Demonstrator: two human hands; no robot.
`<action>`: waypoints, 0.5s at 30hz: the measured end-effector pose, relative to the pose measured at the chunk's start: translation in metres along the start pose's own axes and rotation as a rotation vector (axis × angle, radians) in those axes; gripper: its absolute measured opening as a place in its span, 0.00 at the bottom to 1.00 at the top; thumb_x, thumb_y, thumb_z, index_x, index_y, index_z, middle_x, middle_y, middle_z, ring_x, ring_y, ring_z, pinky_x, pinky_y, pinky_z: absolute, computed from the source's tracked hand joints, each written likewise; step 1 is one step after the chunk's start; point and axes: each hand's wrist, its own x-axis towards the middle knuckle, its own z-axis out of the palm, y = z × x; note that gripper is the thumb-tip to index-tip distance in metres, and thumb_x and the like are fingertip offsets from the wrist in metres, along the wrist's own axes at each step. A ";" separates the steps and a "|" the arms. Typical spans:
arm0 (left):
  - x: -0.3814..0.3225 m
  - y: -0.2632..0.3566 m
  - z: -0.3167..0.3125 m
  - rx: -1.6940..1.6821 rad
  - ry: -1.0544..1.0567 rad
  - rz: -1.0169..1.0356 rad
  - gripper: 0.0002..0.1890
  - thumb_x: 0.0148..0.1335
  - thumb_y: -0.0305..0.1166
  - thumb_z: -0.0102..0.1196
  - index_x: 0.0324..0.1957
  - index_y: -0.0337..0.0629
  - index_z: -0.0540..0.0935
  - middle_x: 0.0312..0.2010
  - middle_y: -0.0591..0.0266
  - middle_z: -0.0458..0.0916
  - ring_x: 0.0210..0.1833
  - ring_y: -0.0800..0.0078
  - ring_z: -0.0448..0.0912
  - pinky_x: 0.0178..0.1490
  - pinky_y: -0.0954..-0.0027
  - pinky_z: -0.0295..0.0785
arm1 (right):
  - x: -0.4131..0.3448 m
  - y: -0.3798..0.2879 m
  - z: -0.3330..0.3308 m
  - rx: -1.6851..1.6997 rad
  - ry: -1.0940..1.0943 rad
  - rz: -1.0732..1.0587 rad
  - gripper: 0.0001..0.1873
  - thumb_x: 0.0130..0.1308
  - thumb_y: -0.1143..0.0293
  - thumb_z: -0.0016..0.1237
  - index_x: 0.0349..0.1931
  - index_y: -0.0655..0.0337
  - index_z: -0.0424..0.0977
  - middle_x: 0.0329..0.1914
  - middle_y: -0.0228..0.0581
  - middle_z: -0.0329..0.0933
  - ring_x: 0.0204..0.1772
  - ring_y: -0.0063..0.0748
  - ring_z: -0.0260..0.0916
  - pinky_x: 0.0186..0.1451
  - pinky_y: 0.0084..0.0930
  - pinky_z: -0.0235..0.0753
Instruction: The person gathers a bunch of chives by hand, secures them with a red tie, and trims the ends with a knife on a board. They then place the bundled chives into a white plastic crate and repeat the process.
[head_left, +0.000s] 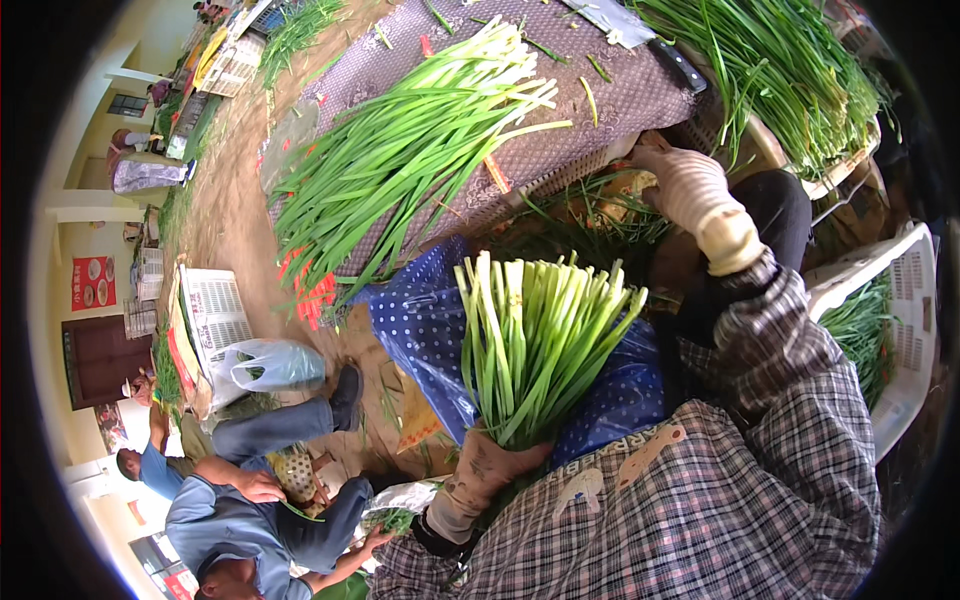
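My left hand (487, 465), in a stained pale glove, grips a bunch of garlic chives (536, 337) around its leafy part. The pale cut ends fan out away from me, above a blue polka-dot plastic sheet (420, 322) over my lap. My right hand (682, 176), gloved too, reaches to the near edge of a patterned cloth (570, 157). Its fingertips are partly hidden, so whether it holds anything is unclear. On the cloth lies a loose pile of garlic chives (405, 142). A kitchen knife (645, 45) with a black handle rests at the cloth's far right.
A heaped basket of chives (795, 82) stands at the upper right. Beside my right arm is a white plastic crate (911, 300) holding greens. Red strips (311, 292) hang at the cloth's left corner. A co-worker (232, 517) sits at the lower left, near a plastic bag (277, 365).
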 end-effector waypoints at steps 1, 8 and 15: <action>0.002 -0.001 -0.001 -0.004 0.000 0.001 0.26 0.46 0.35 0.70 0.46 0.31 0.79 0.43 0.50 0.83 0.43 0.65 0.82 0.49 0.68 0.75 | -0.011 -0.013 -0.015 0.096 0.078 -0.034 0.28 0.54 0.62 0.61 0.56 0.56 0.70 0.42 0.48 0.78 0.45 0.48 0.76 0.48 0.37 0.75; 0.011 -0.003 0.006 0.031 -0.045 0.075 0.26 0.44 0.32 0.69 0.47 0.34 0.79 0.43 0.52 0.83 0.45 0.67 0.82 0.50 0.69 0.75 | -0.031 -0.095 -0.023 0.583 -0.154 -0.733 0.33 0.52 0.64 0.65 0.59 0.58 0.68 0.46 0.46 0.79 0.46 0.40 0.77 0.48 0.32 0.77; -0.003 0.013 0.012 -0.103 -0.028 -0.050 0.23 0.48 0.29 0.68 0.48 0.33 0.79 0.45 0.54 0.82 0.46 0.70 0.81 0.52 0.73 0.74 | -0.006 -0.067 0.002 1.238 0.070 -0.155 0.11 0.56 0.78 0.56 0.41 0.62 0.78 0.33 0.39 0.80 0.33 0.30 0.76 0.39 0.28 0.79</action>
